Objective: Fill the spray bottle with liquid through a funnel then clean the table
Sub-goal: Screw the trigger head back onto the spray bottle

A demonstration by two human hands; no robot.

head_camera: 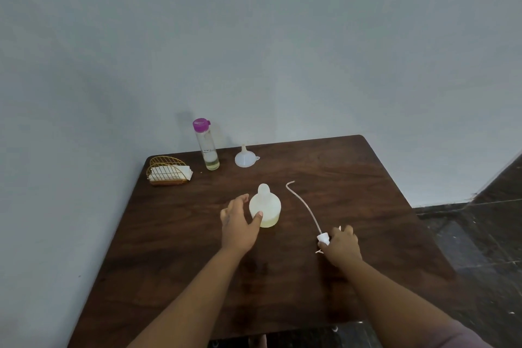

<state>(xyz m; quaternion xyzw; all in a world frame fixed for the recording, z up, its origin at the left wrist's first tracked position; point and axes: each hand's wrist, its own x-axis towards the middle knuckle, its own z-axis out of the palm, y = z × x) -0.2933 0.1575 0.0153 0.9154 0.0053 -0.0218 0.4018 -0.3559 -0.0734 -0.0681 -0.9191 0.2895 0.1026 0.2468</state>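
A translucent white spray bottle (pixel 267 206) stands uncapped on the dark wooden table (pixel 367 192), with a little yellowish liquid at its bottom. My left hand (pixel 238 223) is beside it on the left, fingers spread, thumb touching the bottle's side. My right hand (pixel 343 246) rests on the table, closed on the white spray head (pixel 324 238), whose long dip tube (pixel 302 203) lies across the table toward the back. A white funnel (pixel 245 158) sits upside down near the far edge. A tall clear bottle with a purple cap (pixel 207 147) stands to the left of it.
A gold wire holder with white napkins (pixel 168 172) sits at the table's back left corner. The grey wall runs behind the table. Dark tiled floor (pixel 480 248) lies beyond the table's right edge.
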